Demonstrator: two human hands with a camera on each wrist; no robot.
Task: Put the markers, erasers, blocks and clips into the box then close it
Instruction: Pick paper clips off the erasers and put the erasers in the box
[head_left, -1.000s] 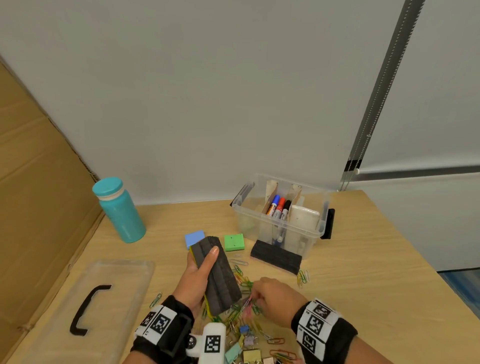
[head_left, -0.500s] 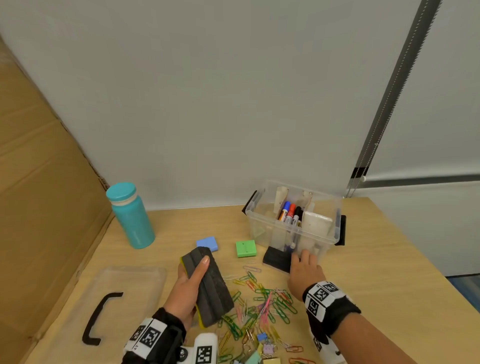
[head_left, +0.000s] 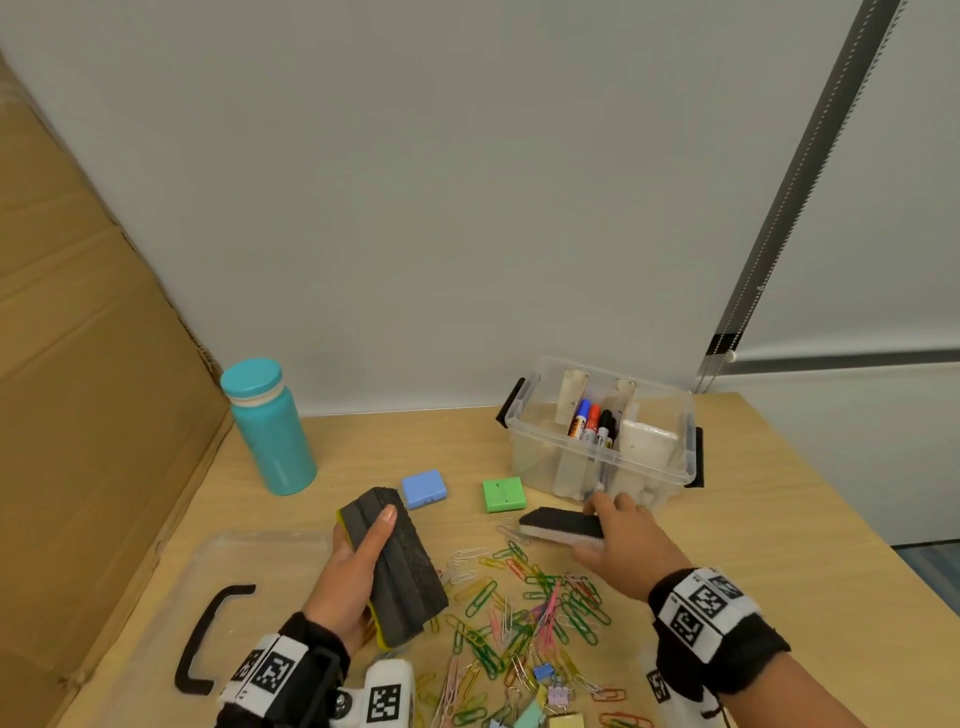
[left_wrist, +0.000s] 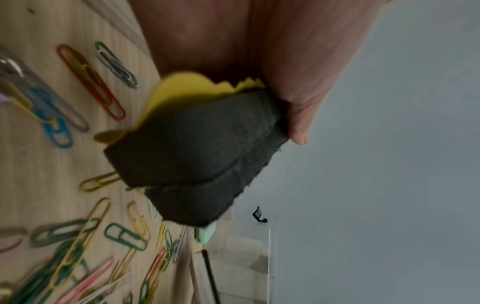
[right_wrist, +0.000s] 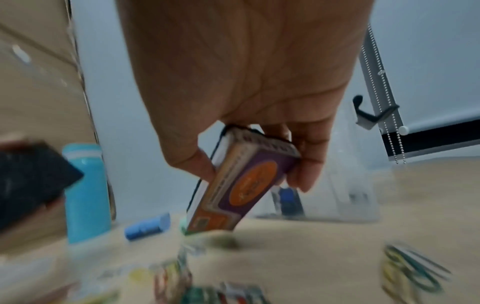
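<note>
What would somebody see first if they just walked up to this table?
Probably the bright heap of paper clips spread over the near middle of the table. Just above it each hand holds an eraser: the left hand a big dark one, the right hand a smaller one. The teal bottle stands at the back left.

Two felt erasers held above the clips (head_left: 524, 613) — yellow-backed one (head_left: 397, 566), smaller white-edged one (head_left: 563, 525) — near the open box (head_left: 602, 457) of markers (head_left: 592, 423).
</note>
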